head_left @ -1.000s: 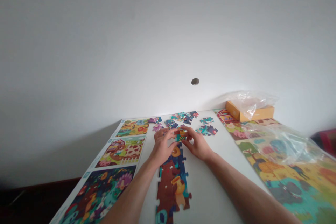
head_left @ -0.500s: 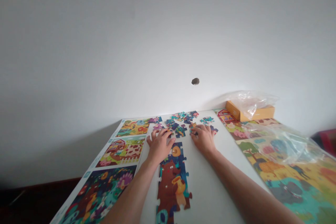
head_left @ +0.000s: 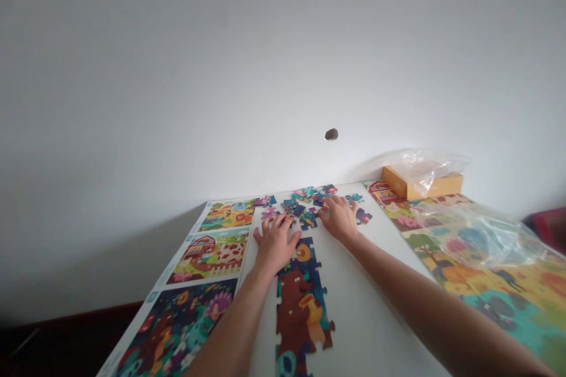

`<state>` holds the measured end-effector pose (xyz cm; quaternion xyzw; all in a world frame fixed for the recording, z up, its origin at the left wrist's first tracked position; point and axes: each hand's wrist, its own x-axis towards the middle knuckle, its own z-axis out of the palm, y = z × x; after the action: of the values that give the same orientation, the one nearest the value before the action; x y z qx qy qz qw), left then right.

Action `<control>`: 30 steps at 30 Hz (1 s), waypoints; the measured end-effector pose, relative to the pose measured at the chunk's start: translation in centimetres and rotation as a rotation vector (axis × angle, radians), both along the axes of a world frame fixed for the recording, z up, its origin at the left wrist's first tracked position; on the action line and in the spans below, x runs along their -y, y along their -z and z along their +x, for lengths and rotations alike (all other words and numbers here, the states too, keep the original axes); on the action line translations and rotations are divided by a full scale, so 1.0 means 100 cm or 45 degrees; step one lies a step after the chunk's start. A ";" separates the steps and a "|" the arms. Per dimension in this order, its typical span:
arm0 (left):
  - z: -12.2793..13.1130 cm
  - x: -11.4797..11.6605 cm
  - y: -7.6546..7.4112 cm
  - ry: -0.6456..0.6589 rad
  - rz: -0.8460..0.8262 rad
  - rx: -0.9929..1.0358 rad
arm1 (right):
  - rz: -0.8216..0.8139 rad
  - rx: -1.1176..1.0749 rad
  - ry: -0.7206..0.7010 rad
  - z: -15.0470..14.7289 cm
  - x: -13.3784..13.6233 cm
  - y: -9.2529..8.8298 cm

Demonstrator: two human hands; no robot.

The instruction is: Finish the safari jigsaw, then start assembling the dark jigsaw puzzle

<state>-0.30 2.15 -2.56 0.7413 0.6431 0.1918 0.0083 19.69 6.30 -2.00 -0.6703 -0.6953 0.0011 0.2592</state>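
My left hand (head_left: 275, 241) hovers low over the white tabletop with its fingers spread. Its fingertips are at a small dark and orange puzzle piece, partly hidden. Farther right, my right hand (head_left: 339, 218) reaches among loose puzzle pieces (head_left: 308, 219), fingers apart and bent down; what lies under its palm is hidden. A blue piece with a red patch (head_left: 363, 216) lies just beside it. Nearer to me, between my forearms, a joined puzzle strip (head_left: 295, 306) shows a brown bear with a yellow jar.
On the left lies a sheet (head_left: 180, 285) printed with several pictures. A printed farm and animal picture (head_left: 495, 300) covers the right side, under a clear plastic bag (head_left: 495, 241). An orange box (head_left: 435, 187) with more clear plastic stands at the back right against the wall (head_left: 265, 70).
My right hand has moved forward over the loose pieces, covering the piece that was at its fingertips. My left hand stays almost in place. The view has shifted slightly.
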 end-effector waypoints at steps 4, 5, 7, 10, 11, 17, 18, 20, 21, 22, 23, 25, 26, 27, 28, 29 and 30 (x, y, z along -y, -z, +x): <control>-0.001 0.001 0.001 -0.008 -0.014 0.013 | -0.173 0.018 0.139 -0.007 -0.045 -0.004; -0.001 0.001 0.002 -0.009 -0.015 0.013 | -0.189 0.032 0.148 -0.008 -0.052 -0.004; -0.001 0.001 0.003 -0.009 -0.001 0.013 | -0.178 0.045 0.141 -0.009 -0.060 -0.001; -0.001 0.001 0.004 -0.012 0.017 0.016 | -0.124 0.056 0.058 -0.006 -0.060 0.002; -0.001 0.001 0.004 -0.015 0.021 0.019 | -0.106 0.059 0.021 -0.005 -0.059 0.001; 0.000 0.002 0.002 -0.006 -0.006 0.048 | 0.088 -0.031 0.104 0.006 -0.054 -0.007; 0.000 0.002 0.002 -0.006 -0.009 0.051 | 0.131 -0.053 0.155 0.009 -0.054 -0.009; -0.001 0.002 0.001 -0.006 -0.016 0.055 | 0.204 -0.073 0.237 0.012 -0.054 -0.011; 0.000 0.002 0.001 -0.007 -0.020 0.057 | 0.226 -0.069 0.269 0.013 -0.053 -0.012; 0.000 0.001 0.001 -0.011 -0.024 0.059 | 0.229 -0.052 0.286 0.014 -0.053 -0.012; 0.000 0.001 0.001 -0.015 -0.027 0.060 | 0.206 -0.028 0.285 0.013 -0.053 -0.011; 0.000 0.001 0.000 -0.024 -0.028 0.055 | 0.118 0.022 0.220 0.010 -0.053 -0.009; 0.001 0.001 0.000 -0.028 -0.027 0.051 | 0.076 0.041 0.160 0.007 -0.053 -0.008; 0.001 0.002 0.000 -0.030 -0.027 0.046 | 0.042 0.054 0.090 0.004 -0.054 -0.006; 0.001 0.002 -0.001 -0.031 -0.025 0.043 | 0.012 0.064 0.020 0.001 -0.054 -0.005; 0.001 0.002 -0.001 -0.029 -0.024 0.042 | -0.016 0.073 -0.047 -0.003 -0.055 -0.004; 0.001 0.002 -0.001 -0.026 -0.020 0.043 | -0.046 0.081 -0.111 -0.006 -0.056 -0.002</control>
<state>-0.23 1.95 -2.47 0.7313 0.6519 0.1993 0.0232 19.14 11.87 -1.75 -0.6438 -0.7316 0.0037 0.2244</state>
